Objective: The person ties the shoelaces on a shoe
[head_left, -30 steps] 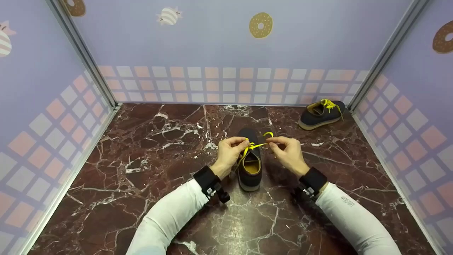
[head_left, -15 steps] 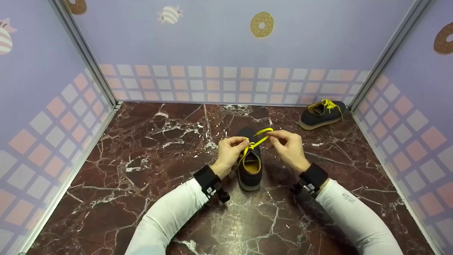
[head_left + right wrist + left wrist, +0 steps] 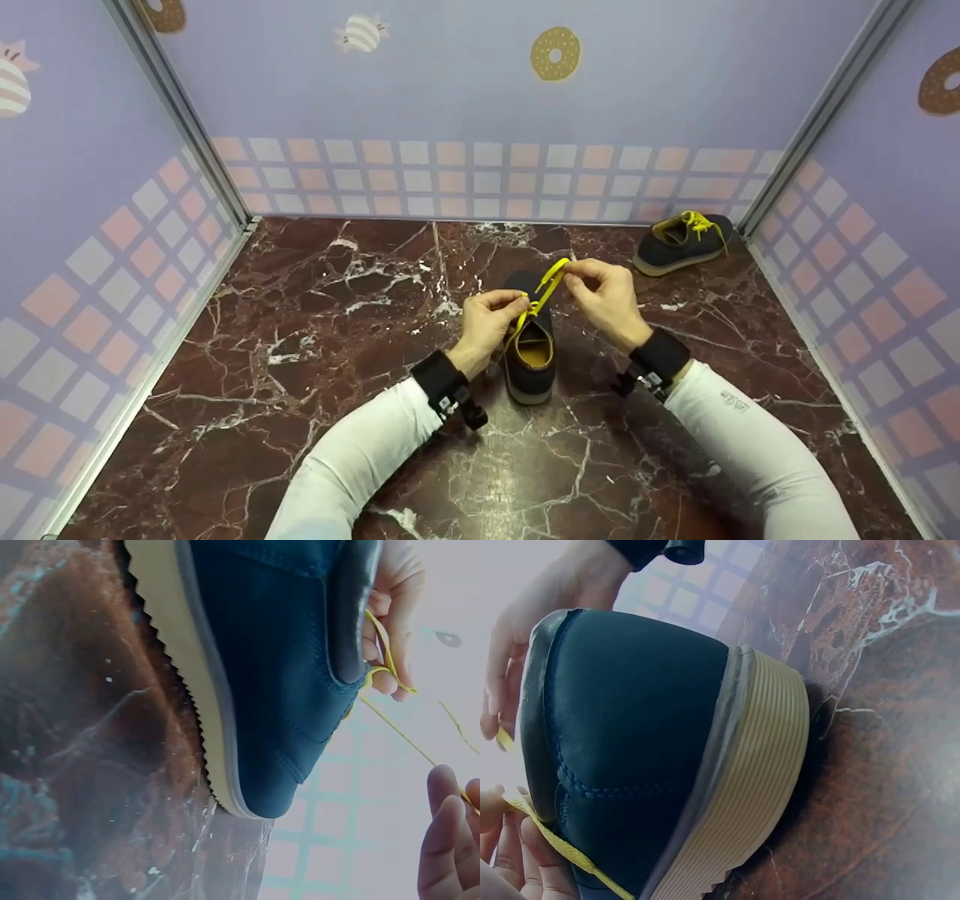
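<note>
A dark shoe (image 3: 531,379) with a tan ridged sole stands on the marble surface, its toe pointing away from me. My left hand (image 3: 484,326) pinches a yellow shoelace (image 3: 562,846) between thumb and fingertips, close beside the shoe's tongue. Up and to the right of the opening, my right hand (image 3: 609,300) pinches the other length of yellow lace (image 3: 551,289), drawn up from the shoe with its tip hanging over. In the right wrist view a small lace loop (image 3: 384,652) shows at the left fingers. The knot area is mostly hidden by the left fingertips.
A second dark shoe (image 3: 682,244) with tied yellow laces sits at the back right corner. Purple patterned panels (image 3: 480,90) close off the back and both sides of the dark red marble surface (image 3: 300,360).
My right hand has moved up and slightly left, raising its lace from nearly level to steeply slanted over the shoe's toe. My left hand and both shoes have stayed in place.
</note>
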The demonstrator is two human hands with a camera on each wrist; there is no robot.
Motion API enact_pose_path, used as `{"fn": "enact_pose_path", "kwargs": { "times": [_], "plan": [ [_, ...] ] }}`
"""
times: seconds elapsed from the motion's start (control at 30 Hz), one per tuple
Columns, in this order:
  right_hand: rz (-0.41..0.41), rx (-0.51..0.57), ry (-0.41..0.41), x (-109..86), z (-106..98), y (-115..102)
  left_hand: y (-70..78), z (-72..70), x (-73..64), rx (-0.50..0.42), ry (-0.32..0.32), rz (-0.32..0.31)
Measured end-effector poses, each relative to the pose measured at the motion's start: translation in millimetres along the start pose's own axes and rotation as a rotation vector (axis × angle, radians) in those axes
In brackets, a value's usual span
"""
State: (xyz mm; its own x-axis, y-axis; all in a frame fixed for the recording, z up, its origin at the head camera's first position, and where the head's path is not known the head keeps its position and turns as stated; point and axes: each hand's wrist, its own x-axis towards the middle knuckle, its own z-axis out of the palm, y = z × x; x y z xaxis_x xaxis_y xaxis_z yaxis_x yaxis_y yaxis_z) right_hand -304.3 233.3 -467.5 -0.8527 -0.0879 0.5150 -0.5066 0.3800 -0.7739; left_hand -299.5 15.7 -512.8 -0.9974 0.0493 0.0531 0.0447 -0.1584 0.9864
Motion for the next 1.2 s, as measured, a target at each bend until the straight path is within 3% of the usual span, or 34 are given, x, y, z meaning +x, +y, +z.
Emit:
{"fn": "enact_pose_path", "kwargs": {
  "times": [0.4,0.77,1.03,1.2],
  "plan": [
    [0.052,-0.112,-0.125,27.3,17.3,-10.2,1.5,-0.6,2.0,0.039,0.001,0.006],
    [0.098,-0.253,-0.351,49.3,38.6,-24.9,3.8,0.1,1.0,0.060,0.004,0.033],
    [0.121,-0.341,-0.475,54.8,51.8,-27.3,3.5,0.3,0.6,0.084,0.023,0.033],
    [0.099,-0.358,-0.602,55.8,56.6,-29.0,2.4,0.4,1.5,0.100,0.038,0.039]
  ]
}}
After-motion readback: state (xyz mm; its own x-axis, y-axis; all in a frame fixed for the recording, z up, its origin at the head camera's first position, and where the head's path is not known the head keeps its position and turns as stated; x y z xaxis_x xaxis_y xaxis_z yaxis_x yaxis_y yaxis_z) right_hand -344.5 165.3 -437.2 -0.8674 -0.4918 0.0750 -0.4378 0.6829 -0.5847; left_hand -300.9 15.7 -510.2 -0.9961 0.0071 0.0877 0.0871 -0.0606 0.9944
